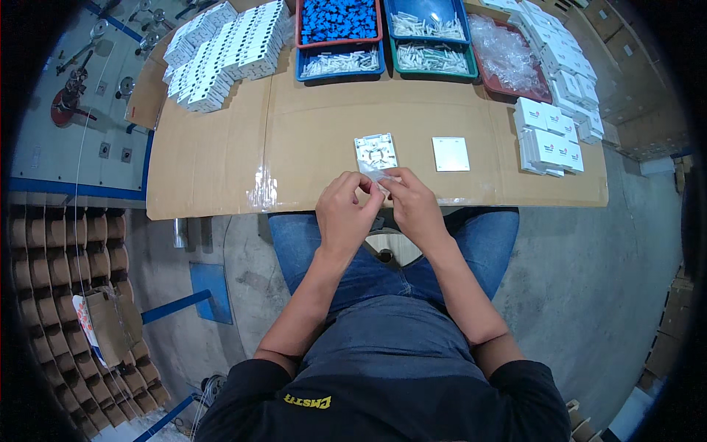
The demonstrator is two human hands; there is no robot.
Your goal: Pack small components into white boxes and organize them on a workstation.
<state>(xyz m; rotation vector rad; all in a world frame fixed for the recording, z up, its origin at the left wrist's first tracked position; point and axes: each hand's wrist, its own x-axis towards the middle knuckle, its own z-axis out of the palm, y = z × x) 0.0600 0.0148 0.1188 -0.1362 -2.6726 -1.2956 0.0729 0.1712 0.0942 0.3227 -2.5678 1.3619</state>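
Observation:
Both my hands meet over the near edge of the cardboard-covered table. My left hand (345,210) pinches a small clear plastic bag (378,176) between thumb and fingers. On its other side my right hand (418,206) grips the same bag, fingertips close to the left ones; what is inside it is too small to make out. Just beyond the fingers lies a white square plastic housing (376,149) with its moulded inner side up. A flat white square cover plate (451,155) rests to the right of it.
Along the far edge stand a red bin (297,29) of blue parts, blue bins (298,68) and a green bin (434,76) of small white parts, and a red tray (541,98) of clear bags. White boxes are stacked at far left (221,62) and right (549,140).

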